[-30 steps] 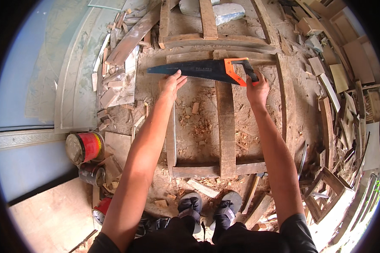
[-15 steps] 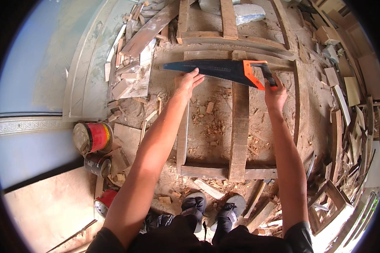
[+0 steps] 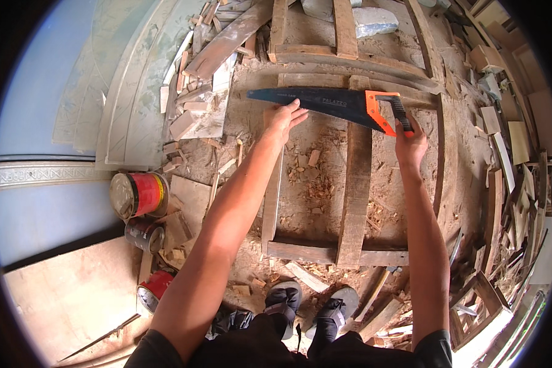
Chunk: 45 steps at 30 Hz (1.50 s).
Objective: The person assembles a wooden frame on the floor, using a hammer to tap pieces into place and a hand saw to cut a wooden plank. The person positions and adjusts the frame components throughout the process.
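Observation:
Out in front of me a handsaw (image 3: pixel 337 105) is held nearly level across both hands. Its dark blade points left, the toothed edge faces me, and its handle is orange and black. My right hand (image 3: pixel 411 142) is closed around the handle's grip. Towards the blade's tip, my left hand (image 3: pixel 281 121) has its thumb against the blade, with some fingers showing just below the toothed edge. Under the saw a wooden frame (image 3: pixel 357 184) of rough beams lies on the dirt floor.
Another timber frame (image 3: pixel 346 37) lies farther off. Paint cans (image 3: pixel 142 195) stand at the left by a blue wall (image 3: pixel 49 202). Wood scraps (image 3: pixel 196 101) pile up at the far left, and stacked boards (image 3: pixel 503 141) line the right. A long-handled tool (image 3: pixel 374 294) lies near my feet.
The handsaw and both hands sit slightly farther right and lower in the view; the whole scene has shifted likewise. My hold on the saw looks the same.

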Each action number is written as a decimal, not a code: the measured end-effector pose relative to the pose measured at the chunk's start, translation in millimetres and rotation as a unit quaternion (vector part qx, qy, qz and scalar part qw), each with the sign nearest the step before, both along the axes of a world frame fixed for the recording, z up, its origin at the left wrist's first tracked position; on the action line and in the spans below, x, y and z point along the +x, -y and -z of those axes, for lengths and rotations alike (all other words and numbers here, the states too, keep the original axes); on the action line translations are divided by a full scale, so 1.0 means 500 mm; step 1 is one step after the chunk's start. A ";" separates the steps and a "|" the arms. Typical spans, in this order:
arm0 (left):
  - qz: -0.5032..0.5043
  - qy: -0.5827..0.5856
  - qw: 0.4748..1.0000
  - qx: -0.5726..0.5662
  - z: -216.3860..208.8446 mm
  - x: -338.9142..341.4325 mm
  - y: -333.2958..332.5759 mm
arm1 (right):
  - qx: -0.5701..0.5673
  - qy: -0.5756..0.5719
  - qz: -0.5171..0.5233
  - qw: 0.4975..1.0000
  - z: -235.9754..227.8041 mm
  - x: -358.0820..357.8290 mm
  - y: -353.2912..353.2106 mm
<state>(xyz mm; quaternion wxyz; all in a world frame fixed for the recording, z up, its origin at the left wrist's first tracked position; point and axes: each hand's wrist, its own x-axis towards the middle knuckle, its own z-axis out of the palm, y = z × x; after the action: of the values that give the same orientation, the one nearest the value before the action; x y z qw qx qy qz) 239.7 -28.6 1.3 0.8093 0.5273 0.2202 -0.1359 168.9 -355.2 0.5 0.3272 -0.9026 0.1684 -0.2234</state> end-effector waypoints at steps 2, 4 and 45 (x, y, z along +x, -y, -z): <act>0.002 0.000 1.000 -0.004 -0.001 0.001 0.000 | -0.002 0.003 -0.001 1.000 0.001 0.001 0.002; 0.003 0.000 1.000 -0.003 0.001 0.002 0.003 | -0.005 0.014 -0.006 1.000 0.003 0.001 0.005; 0.019 0.002 1.000 -0.008 0.017 0.008 -0.003 | 0.031 -0.037 0.009 0.999 -0.023 -0.001 -0.005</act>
<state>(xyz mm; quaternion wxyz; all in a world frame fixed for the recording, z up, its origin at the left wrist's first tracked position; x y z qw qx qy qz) 243.9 -27.2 -7.3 0.8111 0.5252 0.2074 -0.1524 168.5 -352.9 11.9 0.3467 -0.8982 0.1950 -0.1870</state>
